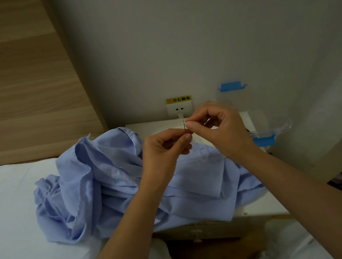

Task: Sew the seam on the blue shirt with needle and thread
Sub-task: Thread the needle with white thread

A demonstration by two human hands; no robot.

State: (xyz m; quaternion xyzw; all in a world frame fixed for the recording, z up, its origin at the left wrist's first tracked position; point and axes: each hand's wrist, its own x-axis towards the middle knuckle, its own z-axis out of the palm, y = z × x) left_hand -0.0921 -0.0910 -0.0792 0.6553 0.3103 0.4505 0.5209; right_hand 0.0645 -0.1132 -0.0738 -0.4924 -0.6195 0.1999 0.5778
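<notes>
- forearms reached over the blue shirt [107, 185], heaped across bed [11, 223] edge and nightstand [260, 207].
- left hand [162, 151] pinched the needle [184, 124] upright.
- right hand [222, 129] pinched beside its eye, presumably on thread too fine to see; likely threading, needing steady aim next.

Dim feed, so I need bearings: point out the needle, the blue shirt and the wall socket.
needle [184, 125], head view, upper shaft
blue shirt [97, 182], head view, crumpled middle folds
wall socket [179, 109], head view, white faceplate

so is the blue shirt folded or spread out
Neither: crumpled. The blue shirt lies bunched in loose creases, draped over the bed edge and the white nightstand.
</notes>
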